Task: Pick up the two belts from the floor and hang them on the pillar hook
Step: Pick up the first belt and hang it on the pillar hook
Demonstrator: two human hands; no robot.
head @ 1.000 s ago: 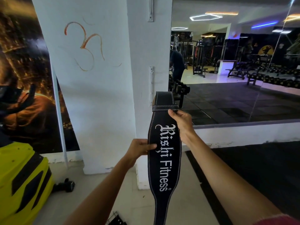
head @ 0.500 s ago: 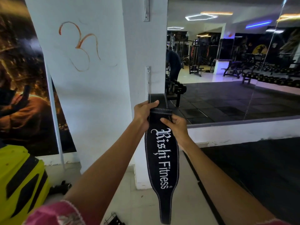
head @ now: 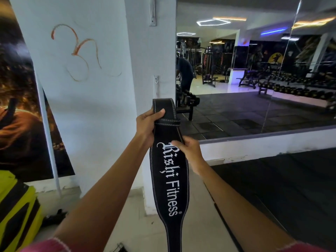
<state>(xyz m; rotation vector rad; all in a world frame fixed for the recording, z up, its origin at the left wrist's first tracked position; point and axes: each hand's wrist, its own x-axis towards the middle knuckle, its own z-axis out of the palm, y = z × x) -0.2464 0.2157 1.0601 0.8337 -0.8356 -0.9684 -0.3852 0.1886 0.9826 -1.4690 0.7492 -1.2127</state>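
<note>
A black leather weight belt (head: 169, 180) with white "Rishi Fitness" lettering hangs upright in front of the white pillar (head: 145, 57). My left hand (head: 148, 125) grips its folded top end, thumb over the strap. Just below, my right hand (head: 188, 150) pinches the belt's right edge. A small metal hook (head: 156, 84) sits on the pillar a little above the belt's top. A second bracket (head: 152, 13) is higher up. Only one belt is in view.
A large wall mirror (head: 254, 79) to the right reflects gym machines, dumbbell racks and a person. A poster (head: 18, 106) covers the left wall. A yellow and black machine (head: 16, 211) stands at the lower left. Black mat flooring (head: 272, 188) lies on the right.
My left hand moved up from the belt's left edge to grip its top end. My right hand slid down a little from the top loop. The pillar hook is nearer.
</note>
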